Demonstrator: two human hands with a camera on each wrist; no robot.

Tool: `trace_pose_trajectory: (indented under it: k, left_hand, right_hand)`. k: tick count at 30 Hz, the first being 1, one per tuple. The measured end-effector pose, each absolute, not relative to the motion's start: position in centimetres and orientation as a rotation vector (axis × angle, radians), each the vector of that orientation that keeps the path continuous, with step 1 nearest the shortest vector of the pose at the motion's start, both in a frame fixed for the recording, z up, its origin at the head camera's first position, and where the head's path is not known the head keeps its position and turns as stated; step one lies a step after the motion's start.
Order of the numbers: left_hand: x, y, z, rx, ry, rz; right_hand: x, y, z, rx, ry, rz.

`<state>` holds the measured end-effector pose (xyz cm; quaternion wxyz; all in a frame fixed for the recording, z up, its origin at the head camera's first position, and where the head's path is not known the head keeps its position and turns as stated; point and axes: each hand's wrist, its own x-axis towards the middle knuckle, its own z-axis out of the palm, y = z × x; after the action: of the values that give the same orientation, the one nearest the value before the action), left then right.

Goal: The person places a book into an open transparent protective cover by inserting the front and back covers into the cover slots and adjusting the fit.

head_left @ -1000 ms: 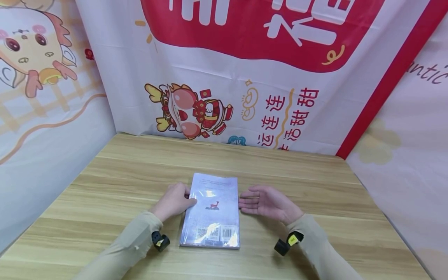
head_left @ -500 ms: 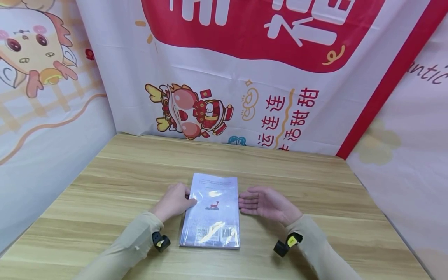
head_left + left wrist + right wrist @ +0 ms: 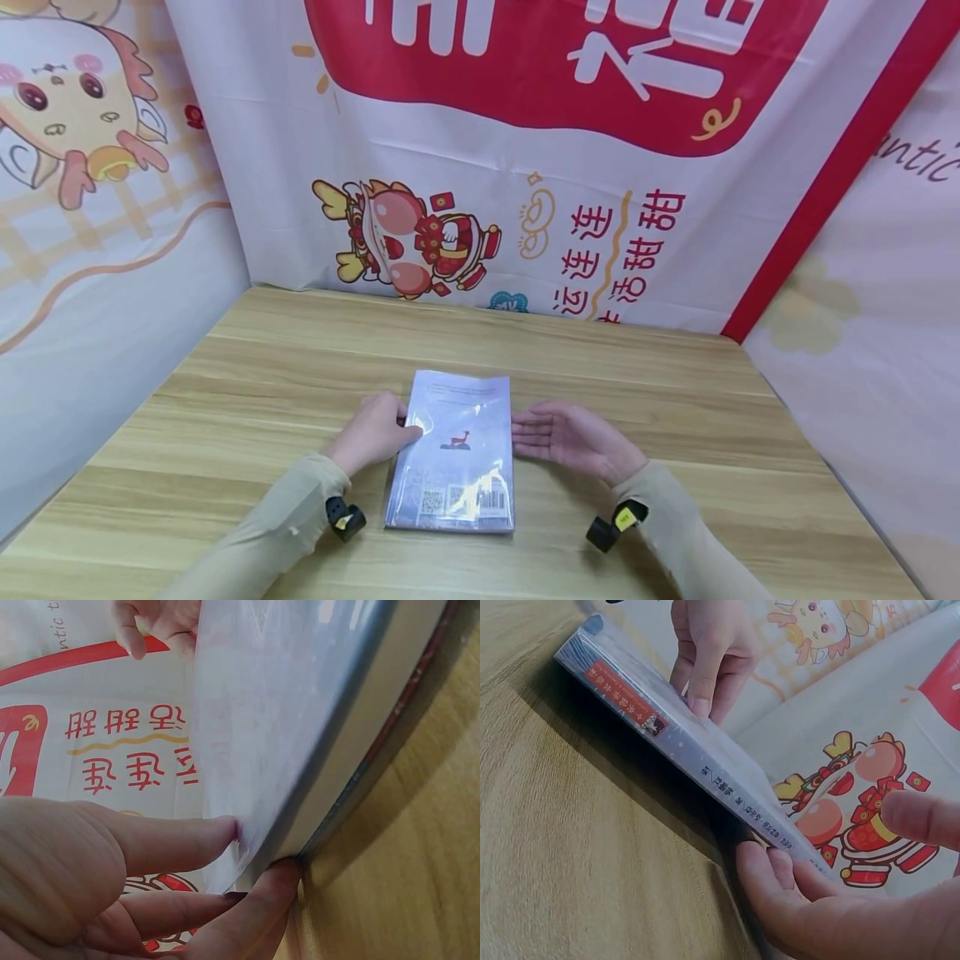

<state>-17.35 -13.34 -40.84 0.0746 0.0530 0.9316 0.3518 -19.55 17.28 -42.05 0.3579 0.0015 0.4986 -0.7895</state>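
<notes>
A pale lavender book in glossy clear wrap has its back cover up on the wooden table, showing a small red deer, a QR code and a barcode. My left hand grips its left edge, thumb on the cover. In the left wrist view the thumb presses on the cover and the fingers bend against the page edge. Beside the spine, my right hand has its palm turned inward and fingers extended. Its fingertips meet the book's lower spine side in the right wrist view; how far they reach underneath is hidden.
The wood-grain table runs back to a white cloth backdrop with red lettering and a cartoon figure. Printed cloth walls stand at left and right. Each sleeved wrist wears a black camera.
Bright glare on the book's cover has shifted, moving towards the right near the barcode. Both hands stay in almost the same place.
</notes>
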Motion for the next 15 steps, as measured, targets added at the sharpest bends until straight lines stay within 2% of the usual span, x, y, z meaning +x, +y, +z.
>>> trace_pose_trajectory:
  k: [15]
  left_hand:
    - [-17.73, -13.5, -41.3, 0.148, 2.756, 1.112]
  right_hand:
    - [-19.2, 16.64, -42.31, -0.003, 1.195, -2.081]
